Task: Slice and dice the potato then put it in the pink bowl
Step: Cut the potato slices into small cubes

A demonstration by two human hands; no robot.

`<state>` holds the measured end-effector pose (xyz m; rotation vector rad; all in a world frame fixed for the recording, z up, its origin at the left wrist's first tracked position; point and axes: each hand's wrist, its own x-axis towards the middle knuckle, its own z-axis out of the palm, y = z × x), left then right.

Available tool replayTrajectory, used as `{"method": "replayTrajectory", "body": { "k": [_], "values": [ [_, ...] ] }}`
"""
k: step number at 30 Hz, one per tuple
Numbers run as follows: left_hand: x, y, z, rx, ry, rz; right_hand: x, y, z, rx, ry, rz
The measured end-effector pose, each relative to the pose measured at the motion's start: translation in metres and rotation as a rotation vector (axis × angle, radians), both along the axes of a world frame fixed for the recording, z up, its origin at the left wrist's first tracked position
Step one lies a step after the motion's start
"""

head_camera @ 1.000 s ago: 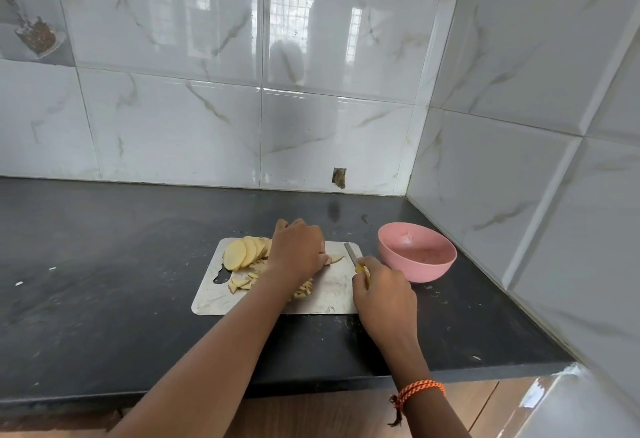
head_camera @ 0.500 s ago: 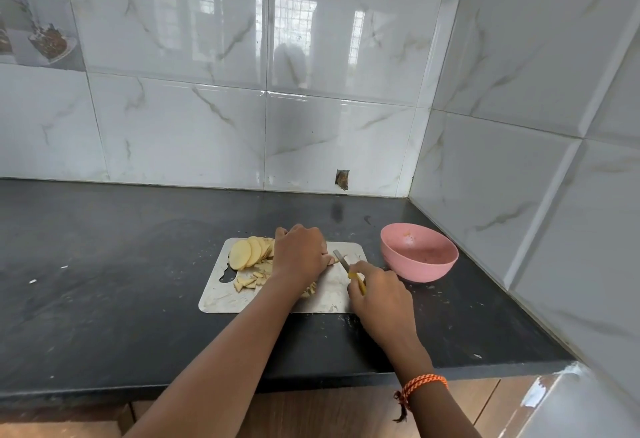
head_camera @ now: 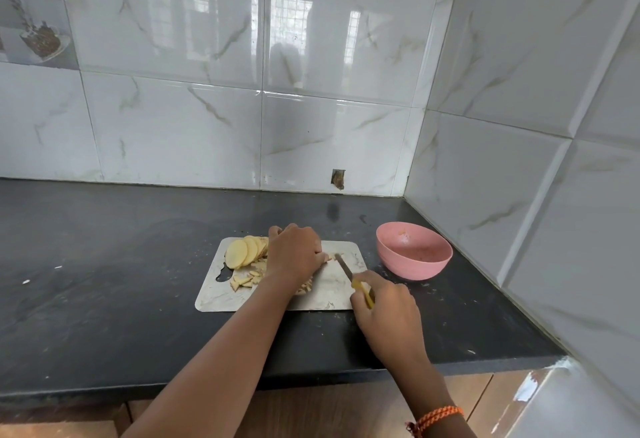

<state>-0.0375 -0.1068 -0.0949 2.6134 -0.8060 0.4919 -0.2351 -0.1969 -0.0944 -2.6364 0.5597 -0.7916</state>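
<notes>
A steel cutting board [head_camera: 332,290] lies on the black counter. Round potato slices [head_camera: 242,250] are fanned at its far left, and small diced pieces [head_camera: 247,280] are scattered below them. My left hand [head_camera: 294,254] presses down on potato pieces in the board's middle, its fingertips at the cut edge. My right hand [head_camera: 384,309] grips a yellow-handled knife [head_camera: 346,269], its blade angled toward the left fingertips. The pink bowl [head_camera: 414,254] stands right of the board, holding only a few crumbs.
The black counter [head_camera: 104,281] ends at tiled walls behind and on the right, close beside the bowl. Its front edge runs just below my forearms. White specks dot the counter at the left.
The knife blade has swung left toward my left fingertips, and my right hand has shifted slightly back. The left hand stays pressed on the potato.
</notes>
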Motion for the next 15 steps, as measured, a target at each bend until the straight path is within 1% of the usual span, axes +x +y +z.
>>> {"method": "replayTrajectory", "body": {
  "k": [2,3,4,6,9,15],
  "values": [
    [0.004,0.007,0.001,-0.094,0.067,-0.056,0.007,-0.001,0.002,0.050,-0.112,-0.012],
    [0.004,0.010,0.003,-0.129,0.087,-0.071,0.013,-0.001,0.004,0.058,-0.136,-0.017],
    [0.005,0.013,0.004,-0.148,0.094,-0.075,0.019,-0.001,0.005,0.050,-0.127,-0.013],
    [0.004,0.018,0.004,-0.154,0.095,-0.063,0.031,0.002,0.008,0.017,-0.050,0.007],
    [0.003,0.021,0.002,-0.109,0.127,-0.049,0.039,0.005,0.011,-0.006,0.035,0.029],
    [0.001,0.019,0.002,-0.111,0.112,-0.031,0.039,0.004,0.006,-0.044,0.038,0.024]
  ]
}}
